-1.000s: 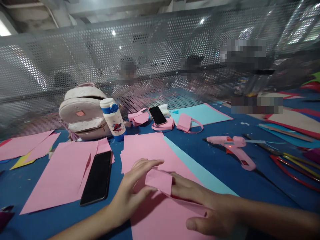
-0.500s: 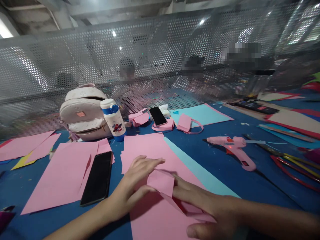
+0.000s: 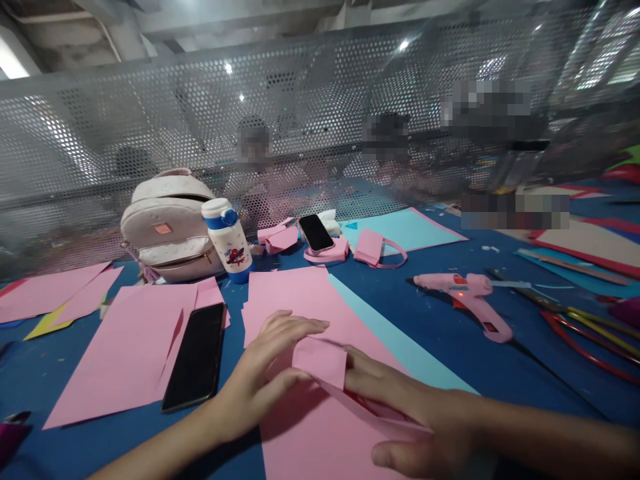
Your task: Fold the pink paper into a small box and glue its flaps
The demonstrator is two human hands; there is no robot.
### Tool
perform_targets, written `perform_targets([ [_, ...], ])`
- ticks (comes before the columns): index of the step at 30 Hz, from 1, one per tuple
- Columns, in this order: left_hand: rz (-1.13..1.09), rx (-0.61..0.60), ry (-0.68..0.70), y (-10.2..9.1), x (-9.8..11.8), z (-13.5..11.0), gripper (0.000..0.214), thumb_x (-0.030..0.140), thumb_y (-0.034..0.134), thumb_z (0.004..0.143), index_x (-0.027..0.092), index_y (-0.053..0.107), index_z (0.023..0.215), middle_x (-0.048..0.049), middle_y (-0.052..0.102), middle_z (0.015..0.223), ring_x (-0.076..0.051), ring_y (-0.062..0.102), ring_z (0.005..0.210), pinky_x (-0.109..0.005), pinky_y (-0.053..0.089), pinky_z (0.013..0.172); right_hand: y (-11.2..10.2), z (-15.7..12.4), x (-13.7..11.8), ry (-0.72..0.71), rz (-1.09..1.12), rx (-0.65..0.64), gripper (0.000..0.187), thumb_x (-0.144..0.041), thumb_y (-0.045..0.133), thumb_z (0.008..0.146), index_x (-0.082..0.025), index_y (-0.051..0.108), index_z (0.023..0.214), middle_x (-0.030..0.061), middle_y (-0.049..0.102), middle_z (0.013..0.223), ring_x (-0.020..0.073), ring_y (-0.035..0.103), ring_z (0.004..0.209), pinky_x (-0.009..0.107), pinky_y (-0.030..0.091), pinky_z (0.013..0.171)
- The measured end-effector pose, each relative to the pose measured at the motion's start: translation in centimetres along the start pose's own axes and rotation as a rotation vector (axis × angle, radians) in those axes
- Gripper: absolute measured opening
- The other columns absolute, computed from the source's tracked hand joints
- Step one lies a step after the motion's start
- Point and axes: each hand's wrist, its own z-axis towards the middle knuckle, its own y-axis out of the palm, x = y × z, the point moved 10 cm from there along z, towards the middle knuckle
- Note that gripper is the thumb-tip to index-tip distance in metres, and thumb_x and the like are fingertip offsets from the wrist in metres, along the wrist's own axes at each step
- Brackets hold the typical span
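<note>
A small folded pink paper piece [image 3: 320, 360] is held between my two hands, above pink paper sheets [image 3: 300, 293] lying over a light blue sheet [image 3: 400, 333]. My left hand [image 3: 280, 360] grips its left end, thumb in front and fingers behind. The fingers of my right hand [image 3: 405, 407] reach inside the fold from the right, and its thumb rests below the near edge. Part of the fold is hidden by my right hand.
A pink glue gun [image 3: 455, 290] with a lit red light lies right, near red-and-yellow-handled scissors [image 3: 575, 313]. A black phone [image 3: 195, 357] rests on pink paper at left. Behind stand a bottle [image 3: 227, 243], a backpack [image 3: 170, 227] and small pink paper bags [image 3: 370, 248].
The near flap of the folded pink paper has lifted and closed in toward my right hand. Both hands stay in almost the same place.
</note>
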Motion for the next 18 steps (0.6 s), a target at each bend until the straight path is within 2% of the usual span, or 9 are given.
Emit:
perform_targets([
  [5, -0.012, 0.01, -0.014, -0.07, -0.07, 0.05, 0.042, 0.043, 0.053, 0.1, 0.026, 0.054, 0.139, -0.0109, 0.061, 0.139, -0.029, 0.055, 0.13, -0.051, 0.021, 0.121, -0.09, -0.04, 0.34, 0.028, -0.001, 0.024, 0.076, -0.044, 0.052, 0.091, -0.018, 0.028, 0.159, 0.0146, 0.027, 0.162, 0.0328, 0.021, 0.151, 0.05, 0.021, 0.121],
  [12, -0.026, 0.023, -0.013, -0.12, -0.08, -0.05, 0.041, 0.043, 0.053, 0.1, 0.029, 0.053, 0.139, -0.0074, 0.061, 0.139, -0.026, 0.055, 0.13, -0.047, 0.019, 0.122, -0.3, -0.02, 0.2, 0.01, -0.022, 0.038, 0.073, -0.044, 0.05, 0.093, -0.019, 0.028, 0.159, 0.015, 0.032, 0.16, 0.032, 0.028, 0.148, 0.049, 0.025, 0.119],
  [18, -0.03, 0.047, -0.034, -0.3, -0.06, 0.07, 0.042, 0.045, 0.055, 0.099, 0.027, 0.056, 0.136, -0.0096, 0.063, 0.137, -0.028, 0.056, 0.129, -0.048, 0.024, 0.12, -0.41, -0.1, 0.36, 0.044, -0.022, 0.036, 0.073, -0.045, 0.049, 0.093, -0.019, 0.03, 0.158, 0.0143, 0.032, 0.16, 0.0339, 0.031, 0.146, 0.05, 0.026, 0.119],
])
